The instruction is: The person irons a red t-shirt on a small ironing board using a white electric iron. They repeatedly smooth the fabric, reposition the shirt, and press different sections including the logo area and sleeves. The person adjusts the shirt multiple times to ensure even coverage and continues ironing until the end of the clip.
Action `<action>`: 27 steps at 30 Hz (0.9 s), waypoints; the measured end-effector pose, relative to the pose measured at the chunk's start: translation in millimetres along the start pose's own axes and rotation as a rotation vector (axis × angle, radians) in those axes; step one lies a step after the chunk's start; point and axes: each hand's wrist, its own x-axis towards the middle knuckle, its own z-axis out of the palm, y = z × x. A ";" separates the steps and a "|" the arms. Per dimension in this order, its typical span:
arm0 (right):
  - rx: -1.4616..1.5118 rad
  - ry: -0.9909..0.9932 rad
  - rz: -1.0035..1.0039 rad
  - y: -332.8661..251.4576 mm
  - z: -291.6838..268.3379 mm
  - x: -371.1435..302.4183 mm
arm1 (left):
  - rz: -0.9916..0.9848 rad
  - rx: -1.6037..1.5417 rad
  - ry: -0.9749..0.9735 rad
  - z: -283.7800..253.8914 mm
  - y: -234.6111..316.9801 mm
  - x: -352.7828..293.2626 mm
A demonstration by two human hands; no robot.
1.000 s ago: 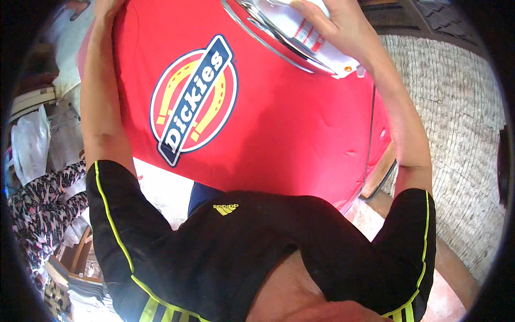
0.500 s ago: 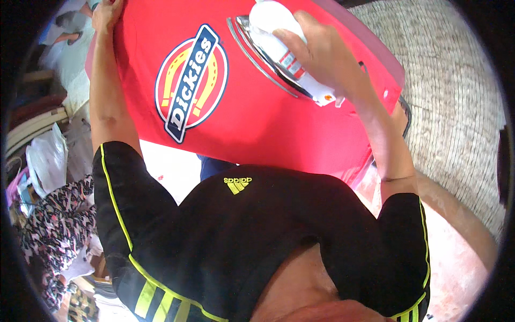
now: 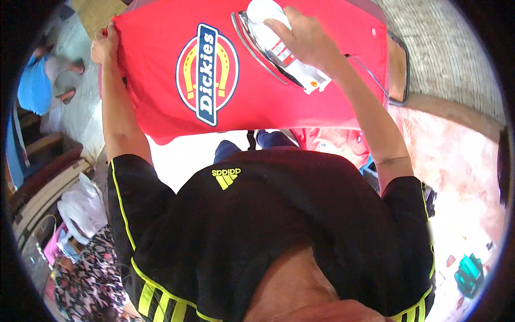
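A red shirt [image 3: 300,102] with a round blue, yellow and red emblem lies spread flat in front of me. My left hand [image 3: 103,45] pinches its far left edge and holds the cloth taut. My right hand [image 3: 303,40] grips the handle of a white clothes iron [image 3: 273,51], which rests on the shirt to the right of the emblem, its metal soleplate edge showing on the left side. A dark cord [image 3: 375,70] runs off the iron toward the right.
My black top with yellow-green stripes fills the lower view. A pile of patterned cloth [image 3: 86,279] and a white plastic bag [image 3: 80,209] sit at lower left. A woven mat [image 3: 450,59] covers the floor upper right. A person in blue [image 3: 37,80] is at far left.
The view has swung, so the shirt and iron now sit more to the right and lower in the frame. My right hand stays on the iron and my left stays on the shirt's edge.
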 end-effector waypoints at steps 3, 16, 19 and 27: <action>0.031 0.123 -0.092 9.6 19.7 -26.0 | 0.048 -0.006 0.011 3.1 4.2 1.9; 0.236 0.235 0.167 -18.2 50.8 -106.3 | 0.124 -0.066 0.093 4.6 7.7 0.4; 0.264 0.202 0.178 -26.4 49.2 -109.4 | 0.120 -0.098 0.105 2.9 9.0 -3.5; -0.753 0.547 -0.335 34.5 53.9 -24.5 | 0.176 -0.082 0.164 10.8 12.1 0.0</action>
